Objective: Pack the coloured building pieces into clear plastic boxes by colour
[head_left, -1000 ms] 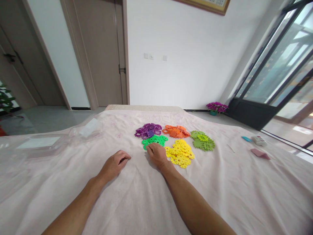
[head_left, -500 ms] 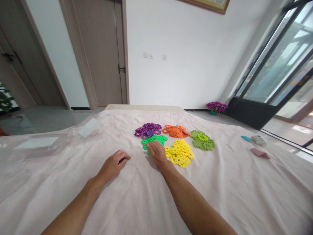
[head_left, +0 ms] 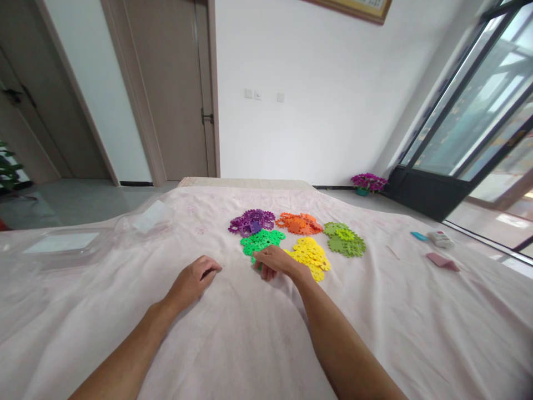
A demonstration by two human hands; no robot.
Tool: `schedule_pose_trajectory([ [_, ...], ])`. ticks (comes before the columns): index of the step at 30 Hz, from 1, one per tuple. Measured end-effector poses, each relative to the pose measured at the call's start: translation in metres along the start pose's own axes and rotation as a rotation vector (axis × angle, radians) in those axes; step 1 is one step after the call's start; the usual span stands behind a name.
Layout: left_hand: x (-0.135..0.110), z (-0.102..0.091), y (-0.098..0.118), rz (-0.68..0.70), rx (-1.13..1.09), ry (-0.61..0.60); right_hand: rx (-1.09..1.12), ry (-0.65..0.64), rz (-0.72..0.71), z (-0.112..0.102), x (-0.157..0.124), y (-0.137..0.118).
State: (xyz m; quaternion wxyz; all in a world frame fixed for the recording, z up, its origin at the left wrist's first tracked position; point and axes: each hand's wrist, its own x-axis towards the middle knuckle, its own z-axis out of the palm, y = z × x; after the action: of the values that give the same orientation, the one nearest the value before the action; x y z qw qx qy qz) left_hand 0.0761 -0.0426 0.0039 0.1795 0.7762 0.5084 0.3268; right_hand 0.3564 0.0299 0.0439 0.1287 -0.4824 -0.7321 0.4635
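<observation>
- The left hand [head_left: 192, 281] rests on the pink sheet [head_left: 233, 344], nearer to the person than the green pile [head_left: 262, 240] and off to its left. Its fingers are curled loosely towards the palm, and nothing shows in them.
- The right hand [head_left: 278, 261] sits at the near edge of the green pile, with the knuckles raised. Its thumb and bent fingertips are drawn together on a single green piece [head_left: 259, 266], which lies at the pile's near rim, touching the sheet.
- The yellow pile [head_left: 311, 253] lies just right of the green pile, and the right wrist covers part of its near-left side.
- A light-green pile [head_left: 345, 240] lies further right of the green pile, beyond the yellow one and apart from it.
- The purple pile [head_left: 252, 221] lies just behind the green pile, close to touching it.
- The orange pile [head_left: 298, 223] lies behind the green pile and to the right, beside the purple one.
- A clear plastic bag [head_left: 83, 240] lies flat, well to the left of the green pile.
- A blue item [head_left: 420, 236], a small white box [head_left: 440, 239] and a pink item [head_left: 442, 261] lie well to the right of the green pile.
- On the floor far behind the green pile and to its right, a pot of purple flowers [head_left: 368, 182] stands against the wall.
- A closed door [head_left: 175, 89] stands far behind the green pile, to its left.
</observation>
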Motion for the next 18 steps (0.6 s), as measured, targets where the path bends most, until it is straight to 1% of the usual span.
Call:
schedule_pose_trajectory([
  [3, 0.000, 0.000, 0.000, 0.006, 0.010, -0.002, 0.032, 0.095, -0.111, 0.001, 0.003, 0.002],
  [5, 0.000, 0.000, 0.000, 0.008, 0.014, -0.002, -0.015, 0.168, -0.134, -0.001, 0.005, 0.002],
  [7, 0.000, -0.001, 0.000, 0.009, 0.016, 0.000, -0.133, 0.262, -0.129, -0.005, 0.005, 0.002],
  [9, 0.000, -0.001, 0.001, 0.008, 0.015, 0.001, -0.306, 0.363, -0.124, -0.010, 0.004, 0.001],
  [10, 0.000, -0.001, 0.001, 0.007, 0.014, 0.001, -0.389, 0.391, -0.118, -0.012, 0.002, 0.000],
  [12, 0.000, -0.001, 0.002, 0.003, 0.011, 0.002, -0.521, 0.389, -0.089, -0.015, -0.001, -0.002],
  [14, 0.000, -0.001, 0.002, 0.001, 0.002, 0.005, -0.610, 0.348, -0.064, -0.014, -0.005, -0.003],
  [18, 0.000, -0.001, 0.002, 0.007, -0.011, 0.005, -0.699, 0.322, -0.056, -0.009, -0.007, -0.003],
])
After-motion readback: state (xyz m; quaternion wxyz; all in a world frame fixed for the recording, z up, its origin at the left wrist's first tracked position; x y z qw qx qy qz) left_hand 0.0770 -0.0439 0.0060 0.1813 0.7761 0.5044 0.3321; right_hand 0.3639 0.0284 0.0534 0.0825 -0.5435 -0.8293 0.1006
